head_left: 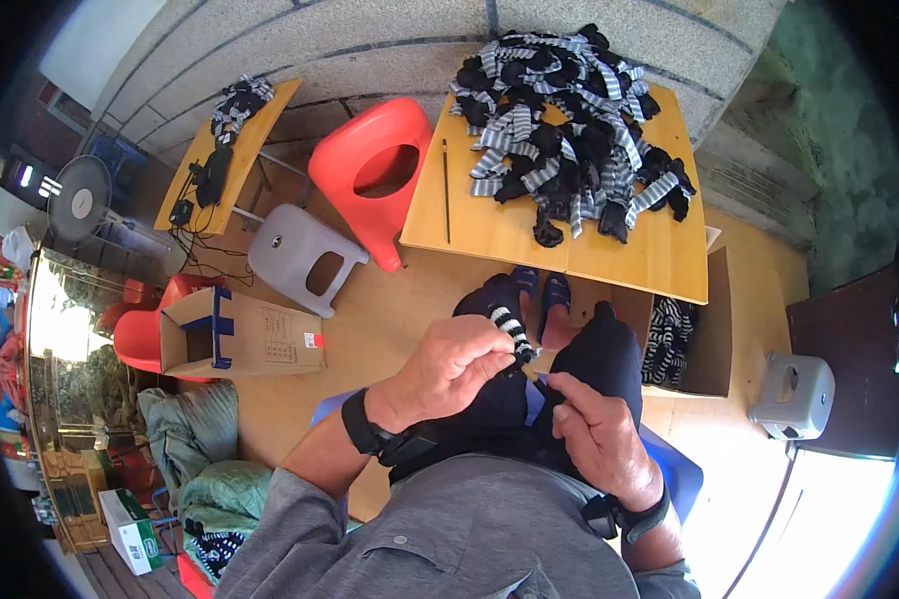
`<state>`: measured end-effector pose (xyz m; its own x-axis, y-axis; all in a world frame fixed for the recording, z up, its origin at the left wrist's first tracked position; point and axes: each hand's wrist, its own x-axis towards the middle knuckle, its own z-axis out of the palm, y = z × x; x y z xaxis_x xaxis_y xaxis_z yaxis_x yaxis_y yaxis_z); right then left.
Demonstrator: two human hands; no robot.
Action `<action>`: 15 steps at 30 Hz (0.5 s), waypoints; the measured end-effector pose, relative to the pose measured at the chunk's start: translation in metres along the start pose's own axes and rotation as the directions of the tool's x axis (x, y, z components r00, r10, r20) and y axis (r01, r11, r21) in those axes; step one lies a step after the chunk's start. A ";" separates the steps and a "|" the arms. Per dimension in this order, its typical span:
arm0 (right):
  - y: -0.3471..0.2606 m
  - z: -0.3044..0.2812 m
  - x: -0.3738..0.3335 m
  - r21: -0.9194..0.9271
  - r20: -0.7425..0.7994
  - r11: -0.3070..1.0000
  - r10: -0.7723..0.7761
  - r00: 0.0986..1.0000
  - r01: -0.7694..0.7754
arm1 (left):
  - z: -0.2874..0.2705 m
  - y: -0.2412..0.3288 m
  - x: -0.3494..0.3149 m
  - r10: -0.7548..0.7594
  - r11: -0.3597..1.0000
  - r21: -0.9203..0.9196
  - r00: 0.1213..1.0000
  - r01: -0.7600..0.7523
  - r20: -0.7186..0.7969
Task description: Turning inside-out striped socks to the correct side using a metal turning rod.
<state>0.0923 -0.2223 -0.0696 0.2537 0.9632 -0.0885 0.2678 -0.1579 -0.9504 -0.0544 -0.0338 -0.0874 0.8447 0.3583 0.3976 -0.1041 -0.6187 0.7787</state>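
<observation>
In front of my lap, my left hand (pixel 445 369) pinches the end of a small black-and-white striped knit piece (pixel 509 324), perhaps a sock or glove. My right hand (pixel 599 424) is closed on a thin dark stick with a yellowish tip (pixel 529 371). That tip points at the black lower end of the knit piece; whether it goes inside, I cannot tell. Beyond my knees, a large pile of striped knit pieces (pixel 569 130) with black ends covers much of the wooden table (pixel 430 215).
A slim dark rod (pixel 446 190) lies left of the pile. Right of my legs, a cardboard box (pixel 709 349) holds more striped pieces. Leftward stand a red chair (pixel 335 160), a grey stool (pixel 280 250), another cardboard box (pixel 270 339) and a fan (pixel 80 200). Another grey stool (pixel 799 399) stands far right.
</observation>
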 end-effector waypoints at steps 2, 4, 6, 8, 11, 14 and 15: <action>-0.002 0.000 0.001 -0.006 -0.011 1.000 -0.024 1.000 0.024 | -0.003 0.005 0.003 0.015 0.999 0.034 1.000 -0.015 -0.001; -0.005 0.001 0.001 0.058 0.010 0.990 0.124 0.992 -0.125 | 0.000 0.006 0.003 0.030 0.997 0.070 1.000 -0.029 -0.003; -0.003 0.001 -0.002 0.070 0.026 0.992 0.102 0.994 -0.103 | 0.005 0.004 -0.001 0.089 0.995 0.044 0.996 -0.089 -0.006; 0.000 0.001 -0.002 0.086 0.042 0.993 0.074 0.996 -0.078 | 0.006 0.007 -0.002 0.092 0.994 0.054 0.996 -0.091 -0.015; 0.002 0.005 0.001 0.111 0.060 0.994 0.014 0.998 -0.020 | 0.005 0.013 -0.003 0.074 0.995 0.064 0.997 -0.072 -0.035; 0.003 0.011 0.007 0.118 0.033 0.990 -0.088 0.996 0.083 | 0.008 0.018 -0.005 0.056 0.998 0.039 0.998 -0.054 -0.034; 0.000 0.013 0.009 0.133 0.012 0.989 -0.070 0.997 0.068 | 0.008 0.019 -0.006 0.060 0.998 0.012 0.998 -0.060 -0.021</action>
<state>0.0828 -0.2113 -0.0740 0.2233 0.9744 -0.0253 0.1587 -0.0620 -0.9854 -0.0571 -0.0534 -0.0794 0.8255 0.3352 0.4540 -0.1481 -0.6477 0.7474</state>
